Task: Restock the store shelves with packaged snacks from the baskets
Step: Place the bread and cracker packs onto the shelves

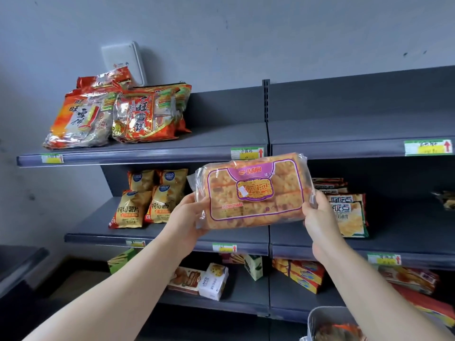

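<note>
I hold a clear pack of orange-yellow puffed snack bars with a purple label in front of the shelves, level with the gap between the top and second shelf. My left hand grips its lower left corner. My right hand grips its right end. A grey basket with packets inside stands at the bottom right, below my right forearm.
Red rice-cracker bags lie at the left of the top shelf; the rest of it is bare. Yellow chip bags and green-edged packs sit on the second shelf. Boxes fill the third shelf. A wall is at left.
</note>
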Demonstrator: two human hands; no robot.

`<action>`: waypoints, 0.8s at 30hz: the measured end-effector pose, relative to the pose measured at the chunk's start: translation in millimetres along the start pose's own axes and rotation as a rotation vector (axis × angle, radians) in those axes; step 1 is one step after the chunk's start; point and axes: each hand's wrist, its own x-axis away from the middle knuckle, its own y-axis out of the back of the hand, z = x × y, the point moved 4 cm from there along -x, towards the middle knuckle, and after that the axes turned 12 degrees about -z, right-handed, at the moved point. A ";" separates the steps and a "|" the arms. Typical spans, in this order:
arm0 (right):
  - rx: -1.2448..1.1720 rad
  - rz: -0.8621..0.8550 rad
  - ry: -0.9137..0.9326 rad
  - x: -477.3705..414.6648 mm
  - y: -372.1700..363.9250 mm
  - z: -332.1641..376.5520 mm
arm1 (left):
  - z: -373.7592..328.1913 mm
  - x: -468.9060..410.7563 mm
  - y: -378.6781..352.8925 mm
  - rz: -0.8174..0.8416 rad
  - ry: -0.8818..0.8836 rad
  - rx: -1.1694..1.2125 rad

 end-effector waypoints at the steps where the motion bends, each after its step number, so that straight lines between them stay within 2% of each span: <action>1: 0.003 0.000 -0.005 0.2 0.4 -0.5 | 1.1 -1.6 -0.1 0.004 0.004 0.004; 5: 0.013 0.007 0.017 -5.6 3.3 15.8 | -10.2 -5.8 -7.7 0.037 -0.032 0.018; 9: 0.038 0.024 0.167 -27.6 -2.5 74.3 | -61.6 -20.7 -24.1 0.073 -0.151 0.017; 16: 0.150 0.038 0.320 -95.2 -43.3 138.5 | -146.7 -76.2 -67.3 -0.036 -0.366 -0.139; 20: 0.254 0.061 0.324 -141.8 -78.4 139.0 | -168.9 -134.1 -96.4 -0.161 -0.523 -0.410; 22: 0.404 0.101 0.283 -162.1 -91.6 130.1 | -170.4 -165.4 -104.7 -0.252 -0.571 -0.718; 24: 0.620 0.136 0.273 -178.5 -102.1 125.3 | -167.8 -191.6 -110.1 -0.302 -0.575 -0.883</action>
